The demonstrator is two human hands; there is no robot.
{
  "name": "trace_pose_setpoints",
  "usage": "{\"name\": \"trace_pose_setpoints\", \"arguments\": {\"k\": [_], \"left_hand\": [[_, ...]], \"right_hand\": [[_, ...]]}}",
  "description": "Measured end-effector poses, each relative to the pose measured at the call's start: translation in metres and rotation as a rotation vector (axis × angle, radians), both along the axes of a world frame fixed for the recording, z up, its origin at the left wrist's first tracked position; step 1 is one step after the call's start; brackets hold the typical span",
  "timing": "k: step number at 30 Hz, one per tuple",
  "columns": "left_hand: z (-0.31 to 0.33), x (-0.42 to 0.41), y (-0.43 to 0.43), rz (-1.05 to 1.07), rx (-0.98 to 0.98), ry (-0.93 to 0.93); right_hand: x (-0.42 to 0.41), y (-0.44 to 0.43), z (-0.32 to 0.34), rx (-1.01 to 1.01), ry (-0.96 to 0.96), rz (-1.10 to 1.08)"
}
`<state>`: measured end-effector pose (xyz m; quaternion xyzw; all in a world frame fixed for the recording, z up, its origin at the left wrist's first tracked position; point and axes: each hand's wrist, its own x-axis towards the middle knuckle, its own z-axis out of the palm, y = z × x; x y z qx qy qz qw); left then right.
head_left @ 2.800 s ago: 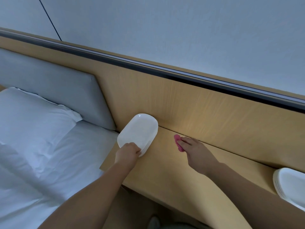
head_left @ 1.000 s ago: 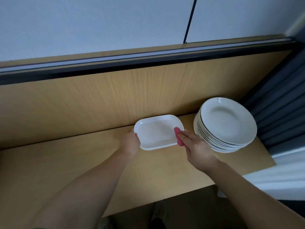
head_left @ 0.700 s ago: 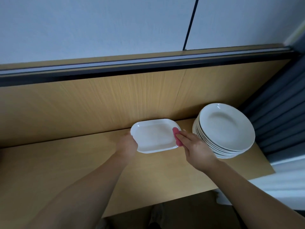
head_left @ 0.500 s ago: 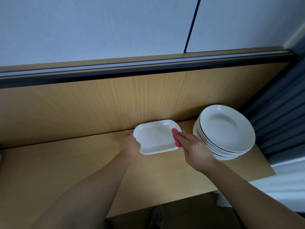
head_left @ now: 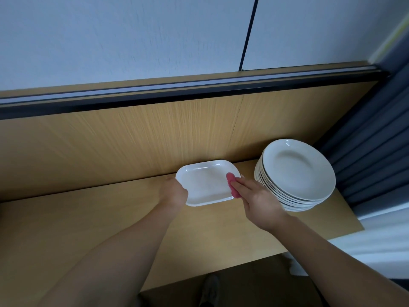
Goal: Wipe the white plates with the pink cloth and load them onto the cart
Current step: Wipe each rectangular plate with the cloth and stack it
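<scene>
A white rectangular plate [head_left: 204, 182] is held above the wooden shelf [head_left: 110, 222], tilted slightly toward me. My left hand [head_left: 173, 191] grips its left edge. My right hand [head_left: 257, 199] holds the pink cloth [head_left: 232, 185] against the plate's right rim, with most of the cloth hidden under my fingers. A stack of several round white plates [head_left: 296, 173] stands on the shelf just right of my right hand. No cart is in view.
A wooden back panel [head_left: 155, 140] rises behind the shelf, topped by a dark rail. Dark curtains [head_left: 376, 151] hang at the right. White bedding [head_left: 387, 235] lies past the shelf's right end. Floor and a shoe show below the front edge.
My view swung from the bed end to the shelf's right end, and the plate came along in my left hand. Over the last second the cloth stays at the plate's right rim.
</scene>
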<state>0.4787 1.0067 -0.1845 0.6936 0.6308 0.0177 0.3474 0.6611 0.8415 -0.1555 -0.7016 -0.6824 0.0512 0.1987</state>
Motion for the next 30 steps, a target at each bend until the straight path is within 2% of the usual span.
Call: {"name": "trace_pose_setpoints", "arguments": {"k": [5, 11, 21, 30], "left_hand": [[0.01, -0.005, -0.001, 0.061, -0.044, -0.088], [0.01, -0.058, 0.006, 0.136, -0.002, -0.185], [-0.003, -0.183, 0.012, 0.24, 0.021, -0.114], [-0.017, -0.264, 0.021, 0.218, -0.006, -0.072]], "right_hand": [[-0.001, 0.004, 0.005, 0.019, 0.027, 0.002], [-0.021, 0.023, 0.017, 0.089, 0.034, 0.038], [-0.118, 0.072, 0.012, 0.078, 0.039, 0.174], [-0.203, 0.099, -0.002, 0.036, 0.08, 0.202]]}}
